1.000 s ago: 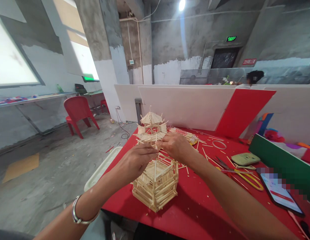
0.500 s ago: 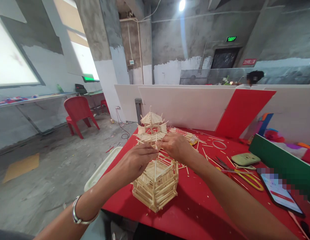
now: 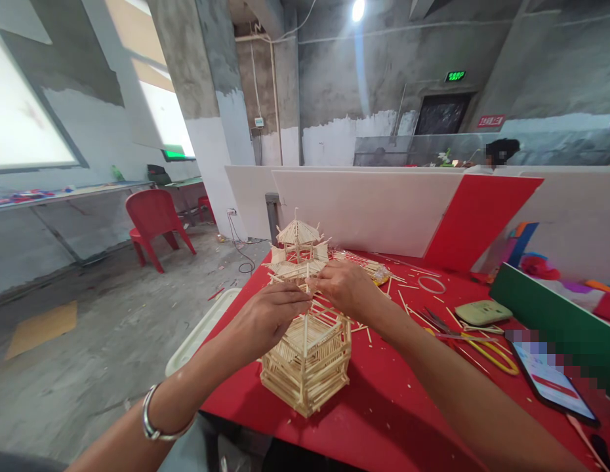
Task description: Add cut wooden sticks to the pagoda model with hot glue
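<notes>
A pagoda model [image 3: 305,373] built from thin wooden sticks stands upright on the red table [image 3: 384,410], its roofed tower at the far side. My left hand [image 3: 270,311] is closed in a pinch over the model's middle, from the left. From the right, my right hand [image 3: 349,286] pinches at the same spot. Between the fingertips, a thin wooden stick [image 3: 307,269] pokes up, and both hands seem to grip it. The fingers cover its lower part and the joint there.
Loose sticks [image 3: 366,265] lie behind my right hand. Yellow-handled scissors [image 3: 502,357], a pale green case [image 3: 483,313] and a phone [image 3: 551,377] lie at the right, beside a green board [image 3: 555,328]. White panels [image 3: 359,210] border the table's back. A person sits beyond them.
</notes>
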Available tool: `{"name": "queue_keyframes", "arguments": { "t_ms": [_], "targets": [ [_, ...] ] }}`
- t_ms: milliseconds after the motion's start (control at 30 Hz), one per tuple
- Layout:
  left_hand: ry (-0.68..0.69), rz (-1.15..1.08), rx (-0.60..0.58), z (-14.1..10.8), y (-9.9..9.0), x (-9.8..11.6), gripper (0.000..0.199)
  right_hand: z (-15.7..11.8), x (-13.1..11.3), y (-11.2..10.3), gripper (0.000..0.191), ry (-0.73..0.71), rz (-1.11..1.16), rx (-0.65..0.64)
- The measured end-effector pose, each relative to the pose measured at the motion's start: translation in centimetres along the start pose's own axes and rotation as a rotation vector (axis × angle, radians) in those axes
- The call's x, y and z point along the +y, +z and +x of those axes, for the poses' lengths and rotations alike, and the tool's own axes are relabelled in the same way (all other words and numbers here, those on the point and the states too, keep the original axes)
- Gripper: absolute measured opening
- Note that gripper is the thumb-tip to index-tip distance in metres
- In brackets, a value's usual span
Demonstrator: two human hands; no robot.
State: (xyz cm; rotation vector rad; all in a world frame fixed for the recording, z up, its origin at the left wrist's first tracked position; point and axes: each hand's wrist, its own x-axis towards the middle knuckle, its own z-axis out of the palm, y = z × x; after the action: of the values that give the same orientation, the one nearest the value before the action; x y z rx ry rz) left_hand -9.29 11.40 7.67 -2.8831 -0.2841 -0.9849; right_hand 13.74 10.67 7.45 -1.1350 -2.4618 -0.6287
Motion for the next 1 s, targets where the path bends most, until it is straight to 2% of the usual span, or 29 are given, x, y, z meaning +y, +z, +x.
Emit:
{"name": "queue_keyframes", "arguments": {
  "t_ms": [1000],
  "targets": [
    [-0.03, -0.027, -0.023, 0.13, -0.07, 0.09, 0.037, -0.05, -0.08, -0.04, 0.02, -0.002, 0.01, 0.01]
  ]
}}
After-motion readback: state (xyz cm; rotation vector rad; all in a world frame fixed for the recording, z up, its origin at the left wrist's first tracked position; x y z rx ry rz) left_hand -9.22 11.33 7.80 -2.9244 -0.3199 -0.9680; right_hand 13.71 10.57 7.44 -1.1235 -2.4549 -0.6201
